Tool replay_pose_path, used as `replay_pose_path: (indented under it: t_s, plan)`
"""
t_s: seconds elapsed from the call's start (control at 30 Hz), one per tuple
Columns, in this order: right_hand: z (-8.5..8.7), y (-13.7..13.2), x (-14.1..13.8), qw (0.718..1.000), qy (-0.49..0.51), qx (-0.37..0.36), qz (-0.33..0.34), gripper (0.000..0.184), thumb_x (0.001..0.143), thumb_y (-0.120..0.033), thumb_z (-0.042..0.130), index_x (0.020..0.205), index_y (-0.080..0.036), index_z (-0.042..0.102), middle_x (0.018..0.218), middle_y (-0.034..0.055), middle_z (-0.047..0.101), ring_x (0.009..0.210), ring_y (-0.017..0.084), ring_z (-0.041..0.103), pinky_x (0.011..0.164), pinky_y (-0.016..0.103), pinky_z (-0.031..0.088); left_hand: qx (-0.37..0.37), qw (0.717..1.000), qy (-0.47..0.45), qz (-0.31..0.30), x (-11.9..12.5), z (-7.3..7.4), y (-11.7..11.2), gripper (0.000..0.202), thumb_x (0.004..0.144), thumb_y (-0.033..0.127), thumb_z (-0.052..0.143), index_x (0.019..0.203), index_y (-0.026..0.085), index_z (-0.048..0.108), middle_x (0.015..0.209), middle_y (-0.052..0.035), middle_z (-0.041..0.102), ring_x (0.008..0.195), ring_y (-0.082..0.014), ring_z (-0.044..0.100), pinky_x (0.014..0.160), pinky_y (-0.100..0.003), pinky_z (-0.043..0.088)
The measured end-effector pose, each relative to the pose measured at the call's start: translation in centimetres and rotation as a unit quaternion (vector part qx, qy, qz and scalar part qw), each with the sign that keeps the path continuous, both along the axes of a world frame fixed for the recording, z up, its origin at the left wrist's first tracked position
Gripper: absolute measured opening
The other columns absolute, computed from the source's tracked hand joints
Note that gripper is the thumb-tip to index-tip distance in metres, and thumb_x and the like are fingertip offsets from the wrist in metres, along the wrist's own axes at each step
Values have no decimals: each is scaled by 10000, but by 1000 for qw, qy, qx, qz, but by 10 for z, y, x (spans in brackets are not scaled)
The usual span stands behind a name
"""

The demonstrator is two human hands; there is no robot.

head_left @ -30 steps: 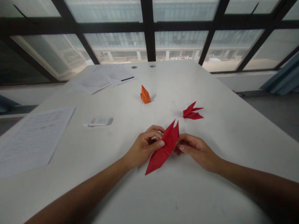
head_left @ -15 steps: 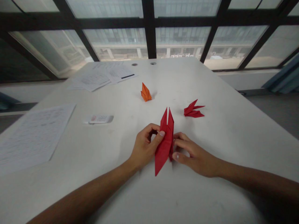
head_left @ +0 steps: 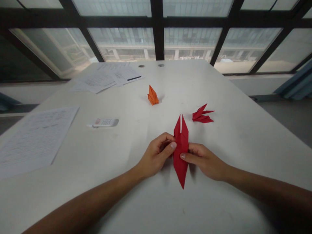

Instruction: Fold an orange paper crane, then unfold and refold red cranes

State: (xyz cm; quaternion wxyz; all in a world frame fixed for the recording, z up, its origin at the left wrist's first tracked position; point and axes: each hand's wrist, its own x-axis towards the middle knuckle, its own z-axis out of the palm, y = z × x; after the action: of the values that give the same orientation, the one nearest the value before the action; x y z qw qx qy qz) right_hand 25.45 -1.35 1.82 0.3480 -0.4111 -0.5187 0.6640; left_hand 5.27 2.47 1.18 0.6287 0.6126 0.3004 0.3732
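Between my hands is a folded red origami paper (head_left: 181,148), long and pointed, with two narrow points at its far end and one toward me. My left hand (head_left: 159,152) pinches its left edge, thumb on top and fingers behind. On the right edge, my right hand (head_left: 207,159) grips it with the thumb lying on the face. The fingers behind the paper are partly hidden. Beyond my right hand lies a smaller red origami piece (head_left: 202,114) with several spread points. An orange origami piece (head_left: 152,96) stands farther back, near the middle.
The white table (head_left: 136,208) stretches toward dark-framed windows. A white glue-like tube (head_left: 106,122) lies left of my hands. One printed sheet (head_left: 36,139) is at the left edge, with more printed papers (head_left: 107,78) at the far left.
The red paper has shifted right and turned so its broad face shows upward. My right hand has closed on its right edge; its fingers were looser beside it before.
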Motion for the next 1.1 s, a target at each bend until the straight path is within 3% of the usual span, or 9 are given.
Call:
replay_pose_path:
  t_s: [0.13, 0.27, 0.4, 0.53, 0.67, 0.83, 0.97, 1.1]
  plan:
    - [-7, 2, -1, 998, 19, 21, -60, 193, 929, -355, 691, 1051, -220, 627, 994, 34, 696, 931, 199, 651, 849, 346, 530, -3, 1000, -5, 20, 2, -1, 1, 238, 978, 406, 634, 1014, 173, 606, 828, -6, 612, 685, -109, 543, 632, -236, 451]
    - [-13, -1, -4, 987, -12, 90, -129, 210, 926, -308, 709, 1046, -244, 549, 1017, 20, 638, 900, 175, 632, 785, 317, 548, 25, 997, 32, 62, 3, -5, 1, 190, 916, 308, 722, 974, 180, 594, 914, -20, 635, 800, -127, 591, 716, -248, 483]
    - [-10, -4, -3, 984, -37, 127, -122, 193, 968, -343, 670, 1094, -246, 560, 1030, 22, 629, 904, 166, 626, 785, 305, 535, 24, 996, 26, 82, 6, -7, -1, 236, 882, 247, 746, 909, 193, 518, 861, 9, 599, 776, -117, 579, 705, -244, 480]
    - [-7, -4, -1, 987, -52, 107, -111, 222, 939, -395, 719, 1013, -233, 586, 944, 12, 644, 833, 169, 624, 756, 316, 519, -2, 996, -18, 85, 8, -7, -2, 429, 834, 181, 779, 1118, 243, 464, 867, 40, 577, 770, -118, 594, 713, -252, 483]
    - [-5, -2, -1, 990, -54, 93, -86, 150, 969, -356, 677, 956, -218, 620, 922, 13, 663, 858, 177, 627, 811, 335, 503, -27, 999, -32, 17, 3, -2, 1, 661, 828, 212, 802, 1376, 268, 438, 960, 5, 613, 855, -150, 622, 801, -292, 509]
    - [-2, 0, 0, 996, -7, 65, -58, 136, 976, -344, 662, 970, -212, 632, 958, 19, 667, 855, 169, 616, 780, 317, 496, -56, 994, -62, -74, -2, 3, 7, 432, 890, 257, 749, 1294, 227, 599, 1192, -74, 649, 1027, -197, 624, 900, -316, 504]
    - [-3, -1, 2, 996, -2, 64, -61, 149, 987, -362, 653, 960, -219, 624, 936, 7, 652, 835, 158, 605, 767, 306, 492, -74, 991, -90, -57, -1, 0, 11, 523, 817, 205, 824, 1287, 235, 597, 1096, -44, 666, 968, -172, 632, 893, -304, 495]
    - [-7, -1, 2, 994, -7, 68, -84, 141, 1001, -357, 634, 958, -224, 612, 910, 0, 644, 825, 151, 596, 756, 297, 489, -97, 992, -80, -18, 0, -2, 13, 519, 801, 241, 848, 1252, 224, 592, 861, 20, 599, 769, -123, 591, 741, -267, 483]
